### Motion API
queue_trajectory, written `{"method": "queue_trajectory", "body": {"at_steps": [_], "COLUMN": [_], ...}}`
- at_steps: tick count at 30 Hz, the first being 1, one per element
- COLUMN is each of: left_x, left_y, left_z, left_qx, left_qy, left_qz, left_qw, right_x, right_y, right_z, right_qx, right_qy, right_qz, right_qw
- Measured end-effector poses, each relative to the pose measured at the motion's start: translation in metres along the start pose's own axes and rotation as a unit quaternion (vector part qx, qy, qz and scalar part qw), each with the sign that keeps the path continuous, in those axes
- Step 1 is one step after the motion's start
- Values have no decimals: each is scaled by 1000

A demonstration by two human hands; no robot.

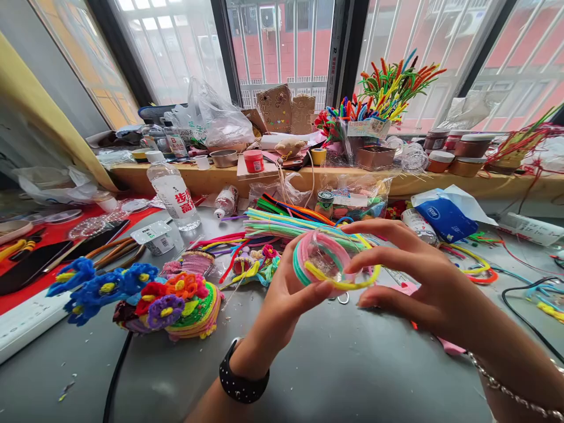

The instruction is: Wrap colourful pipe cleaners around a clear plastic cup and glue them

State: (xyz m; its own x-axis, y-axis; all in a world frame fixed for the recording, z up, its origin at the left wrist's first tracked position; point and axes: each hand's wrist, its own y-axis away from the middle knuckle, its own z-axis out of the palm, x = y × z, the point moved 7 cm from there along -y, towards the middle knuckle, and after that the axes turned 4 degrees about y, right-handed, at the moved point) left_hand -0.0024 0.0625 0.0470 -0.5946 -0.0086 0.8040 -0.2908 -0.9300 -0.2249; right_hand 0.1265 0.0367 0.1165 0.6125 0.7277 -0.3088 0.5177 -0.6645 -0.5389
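Observation:
My left hand [275, 299] grips a clear round plastic piece, its thumb in front pressing the end of a yellow pipe cleaner [352, 286]. Pink and mint pipe cleaners [303, 258] are wound in bands around that piece. My right hand [409, 267] reaches in from the right with fingers curved about the yellow pipe cleaner, which bows out in a loose loop. One right fingertip touches near the coil; the thumb is below the strand. Behind the hands lies a bundle of pastel pipe cleaners [282, 226]. Left of them stand pipe-cleaner flowers [165, 308] on a wound colourful base [200, 311].
A water bottle [174, 191] and a plastic cup [154, 237] stand at the left. A white power strip [33, 326] lies at the left edge. Further back, a wooden ledge [211, 179] carries jars and pipe-cleaner stems [392, 88]. A blue packet [445, 217] sits at right.

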Motion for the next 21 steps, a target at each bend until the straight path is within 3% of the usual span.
{"method": "queue_trajectory", "body": {"at_steps": [4, 13, 21], "left_x": [2, 6, 2], "left_y": [1, 2, 3], "left_z": [-1, 3, 2], "left_qx": [38, 14, 20], "left_qy": [-21, 52, 48], "left_qz": [25, 34, 17], "left_qw": [999, 998, 998], "right_x": [-3, -3, -4], "right_y": [-3, -1, -2], "right_z": [6, 5, 6], "right_qx": [18, 27, 19], "right_qy": [-5, -29, -28], "right_qz": [4, -2, -19], "right_qw": [1000, 999, 999]}}
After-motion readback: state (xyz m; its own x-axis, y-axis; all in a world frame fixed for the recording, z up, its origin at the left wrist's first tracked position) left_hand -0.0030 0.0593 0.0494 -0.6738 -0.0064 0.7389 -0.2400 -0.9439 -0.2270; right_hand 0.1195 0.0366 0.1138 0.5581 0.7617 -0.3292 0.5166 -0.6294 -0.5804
